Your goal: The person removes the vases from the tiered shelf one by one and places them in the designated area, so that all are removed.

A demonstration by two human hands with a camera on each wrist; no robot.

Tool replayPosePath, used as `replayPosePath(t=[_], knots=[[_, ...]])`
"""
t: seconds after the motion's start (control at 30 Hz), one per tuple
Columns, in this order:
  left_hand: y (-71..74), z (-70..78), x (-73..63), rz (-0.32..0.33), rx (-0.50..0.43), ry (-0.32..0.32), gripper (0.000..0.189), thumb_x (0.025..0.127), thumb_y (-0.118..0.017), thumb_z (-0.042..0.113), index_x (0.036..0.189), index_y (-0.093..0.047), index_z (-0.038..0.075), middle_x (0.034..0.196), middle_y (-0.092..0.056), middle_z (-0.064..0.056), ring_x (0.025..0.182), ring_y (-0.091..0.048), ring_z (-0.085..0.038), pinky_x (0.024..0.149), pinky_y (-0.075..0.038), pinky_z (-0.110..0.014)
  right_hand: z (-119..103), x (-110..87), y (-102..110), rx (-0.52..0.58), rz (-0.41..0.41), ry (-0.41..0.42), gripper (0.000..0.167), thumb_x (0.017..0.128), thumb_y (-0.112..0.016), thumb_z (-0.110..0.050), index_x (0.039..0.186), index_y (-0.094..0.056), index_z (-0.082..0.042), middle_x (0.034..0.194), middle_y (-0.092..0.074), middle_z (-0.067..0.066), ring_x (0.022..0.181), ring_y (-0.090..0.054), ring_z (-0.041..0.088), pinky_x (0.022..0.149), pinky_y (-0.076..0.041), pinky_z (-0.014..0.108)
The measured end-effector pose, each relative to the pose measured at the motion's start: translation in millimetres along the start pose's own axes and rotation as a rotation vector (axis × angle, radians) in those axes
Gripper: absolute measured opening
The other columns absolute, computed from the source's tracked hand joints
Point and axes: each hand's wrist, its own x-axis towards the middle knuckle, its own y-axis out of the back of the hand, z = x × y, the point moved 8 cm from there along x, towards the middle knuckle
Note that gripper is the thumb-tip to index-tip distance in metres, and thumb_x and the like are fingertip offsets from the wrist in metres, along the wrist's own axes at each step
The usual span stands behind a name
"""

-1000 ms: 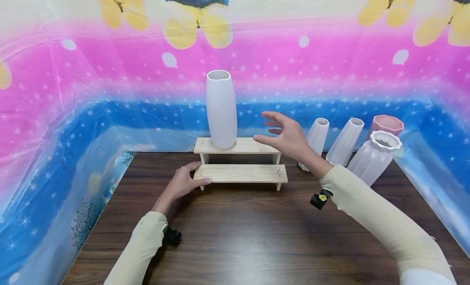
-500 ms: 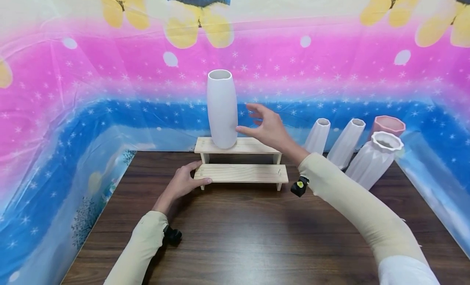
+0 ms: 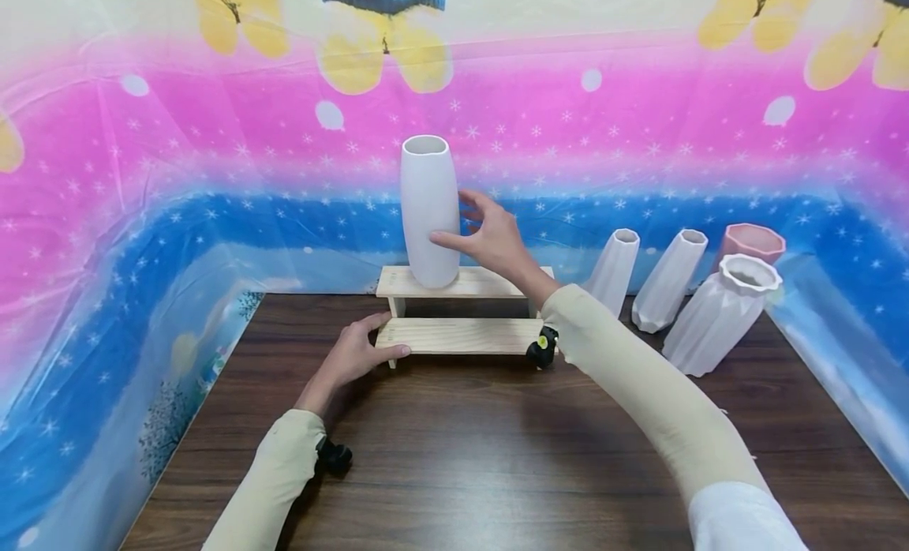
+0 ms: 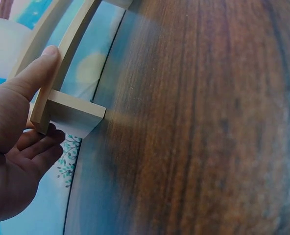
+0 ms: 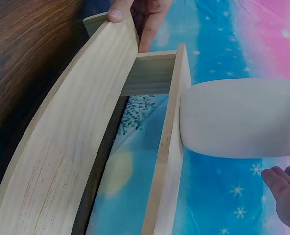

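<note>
A tall white vase (image 3: 429,211) stands upright on the left part of the upper step of a two-tier wooden stand (image 3: 465,335). My left hand (image 3: 353,350) holds the lower step's left end, thumb on the board and fingers around its end, as the left wrist view shows of the hand (image 4: 22,127). My right hand (image 3: 490,235) is at the vase's right side, with its thumb across the front and its fingers spread toward the back. In the right wrist view, the visible fingers (image 5: 277,178) are just apart from the vase (image 5: 238,117).
Right of the stand on the dark wooden table (image 3: 454,456) are two slim white vases (image 3: 614,271) (image 3: 667,282), a ruffle-rimmed white vase (image 3: 724,314) and a pink octagonal vessel (image 3: 754,241) behind it. A patterned cloth (image 3: 284,140) hangs close behind the table.
My right hand has moved left from beside the slim vases to the tall white vase, its thumb now in front of it. The left hand and the stand have stayed put.
</note>
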Motion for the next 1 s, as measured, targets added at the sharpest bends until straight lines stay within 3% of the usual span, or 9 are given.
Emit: replayPosePath(t=[0.33,0.6,1.0], knots=[[-1.0,0.0,-0.6,0.000,0.004,-0.003,0.089,0.087,-0.080,0.048,0.153,-0.045,0.000,0.154,-0.048,-0.021,0.140,-0.047,-0.037,0.109,-0.044,-0.056,4.6,7.7,-14.9,0.082,-0.015,-0.007,0.099,0.075,-0.090,-0.050,0.157,-0.041,-0.021,0.149,-0.054,0.002,0.132,-0.057,0.022,0.103,-0.052,0.044],[0.4,2.0,0.5,0.004,0.002,-0.009,0.090,0.087,-0.081,0.048,0.152,-0.045,-0.001,0.153,-0.048,-0.022,0.141,-0.046,-0.038,0.110,-0.043,-0.056,5.9,9.7,-22.9,0.027,0.016,0.010,0.095,0.076,-0.090,-0.047,0.153,-0.044,-0.016,0.138,-0.061,0.005,0.121,-0.063,0.021,0.096,-0.055,0.044],[0.5,0.5,0.4,0.006,0.016,-0.010,0.089,0.087,-0.080,0.049,0.153,-0.045,-0.001,0.154,-0.048,-0.022,0.141,-0.046,-0.039,0.109,-0.043,-0.057,0.9,7.0,-21.8,0.000,0.071,0.020,0.091,0.076,-0.091,-0.044,0.150,-0.048,-0.012,0.135,-0.063,0.008,0.119,-0.064,0.023,0.095,-0.056,0.044]])
